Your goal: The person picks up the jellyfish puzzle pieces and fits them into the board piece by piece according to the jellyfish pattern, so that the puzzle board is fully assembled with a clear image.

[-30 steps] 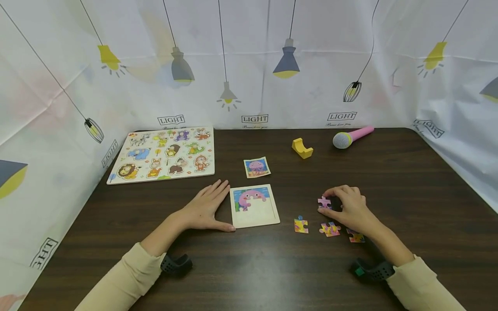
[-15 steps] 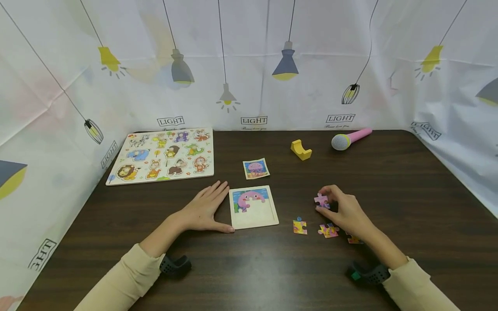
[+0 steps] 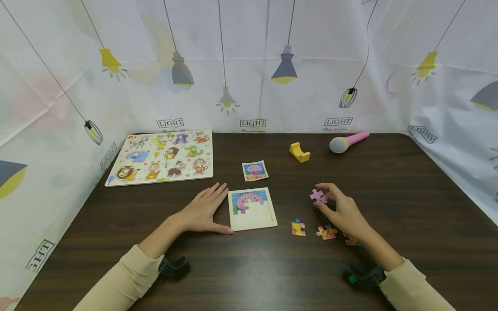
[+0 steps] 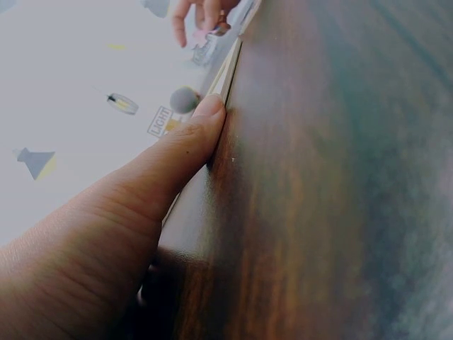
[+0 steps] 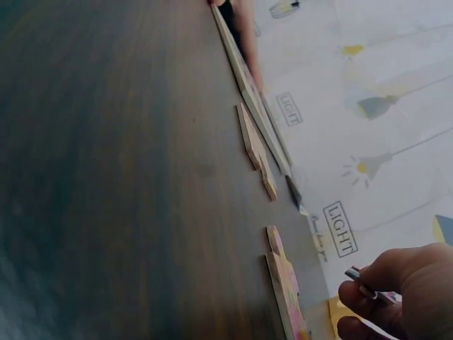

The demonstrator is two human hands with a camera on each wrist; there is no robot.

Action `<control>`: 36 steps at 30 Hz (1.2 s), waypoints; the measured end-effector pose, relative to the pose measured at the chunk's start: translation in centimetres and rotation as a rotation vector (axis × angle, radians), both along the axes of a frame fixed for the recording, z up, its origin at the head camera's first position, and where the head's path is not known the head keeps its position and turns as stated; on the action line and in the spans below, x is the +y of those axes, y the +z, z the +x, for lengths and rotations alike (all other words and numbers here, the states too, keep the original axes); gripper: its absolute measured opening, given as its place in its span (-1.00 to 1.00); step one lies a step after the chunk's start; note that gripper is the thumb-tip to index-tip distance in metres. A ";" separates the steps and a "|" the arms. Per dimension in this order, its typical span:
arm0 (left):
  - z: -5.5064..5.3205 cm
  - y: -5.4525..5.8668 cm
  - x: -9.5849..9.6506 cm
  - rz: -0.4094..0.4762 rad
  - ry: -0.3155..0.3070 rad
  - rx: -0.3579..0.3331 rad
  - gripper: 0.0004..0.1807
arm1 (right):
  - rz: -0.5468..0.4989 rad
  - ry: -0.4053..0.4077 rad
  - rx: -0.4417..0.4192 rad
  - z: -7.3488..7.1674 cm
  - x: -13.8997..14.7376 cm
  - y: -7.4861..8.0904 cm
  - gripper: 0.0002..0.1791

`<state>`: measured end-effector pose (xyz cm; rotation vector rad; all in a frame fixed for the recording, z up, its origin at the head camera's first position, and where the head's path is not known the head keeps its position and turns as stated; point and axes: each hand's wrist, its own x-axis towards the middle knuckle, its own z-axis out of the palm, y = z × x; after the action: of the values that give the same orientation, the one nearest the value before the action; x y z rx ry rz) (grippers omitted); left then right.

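Observation:
Between thumb and fingers, my right hand (image 3: 344,211) pinches a pink-purple jigsaw piece (image 3: 317,195), held above the table; the right wrist view shows this piece (image 5: 371,289) edge-on. My left hand (image 3: 204,211) lies flat with fingers spread, thumb and fingertips touching the left edge of the square wooden puzzle board (image 3: 254,220). Pieces along the board's top and left form part of a pink jellyfish picture; bare wood shows elsewhere. Three loose jigsaw pieces lie right of the board: a yellow one (image 3: 298,227), a pink-and-yellow one (image 3: 327,232) and one (image 3: 352,240) partly behind my right wrist.
A small jellyfish picture card (image 3: 255,170) lies behind the puzzle board. A large animal peg board (image 3: 163,157) occupies the back left. At the back right are a yellow curved block (image 3: 299,152) and a pink toy microphone (image 3: 348,141). A printed curtain (image 3: 249,65) hangs behind the table.
My right hand has shifted left and slightly up in the head view, carrying the pink-purple jigsaw piece, which has turned a little. My left hand stays at the puzzle board.

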<state>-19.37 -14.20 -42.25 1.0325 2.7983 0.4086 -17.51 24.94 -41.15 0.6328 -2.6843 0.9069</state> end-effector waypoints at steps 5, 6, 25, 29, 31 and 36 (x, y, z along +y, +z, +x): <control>0.1 0.1 0.0 0.000 0.003 -0.011 0.26 | -0.044 0.055 -0.046 0.2 -0.7 0.4 -0.56; 0.0 0.1 0.0 0.001 0.001 -0.009 0.25 | -0.056 0.066 -0.056 0.3 -0.8 0.5 -0.56; -0.1 -0.3 0.0 -0.008 0.009 -0.001 0.27 | -0.098 0.205 -0.203 -0.4 -4.6 1.0 -0.49; -0.1 -0.3 0.0 -0.009 0.011 0.002 0.27 | -0.091 0.209 -0.200 -0.6 -5.5 1.0 -0.50; -0.1 -0.2 0.0 -0.008 0.011 0.003 0.27 | -0.086 0.216 -0.188 -0.7 -5.9 0.9 -0.51; 0.0 0.0 0.1 -0.006 0.011 -0.001 0.27 | -0.100 0.223 -0.183 -0.7 -6.9 0.8 -0.53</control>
<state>-19.38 -14.11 -42.27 1.0162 2.8032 0.4010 -18.26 18.08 -40.39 0.8791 -2.7423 1.2025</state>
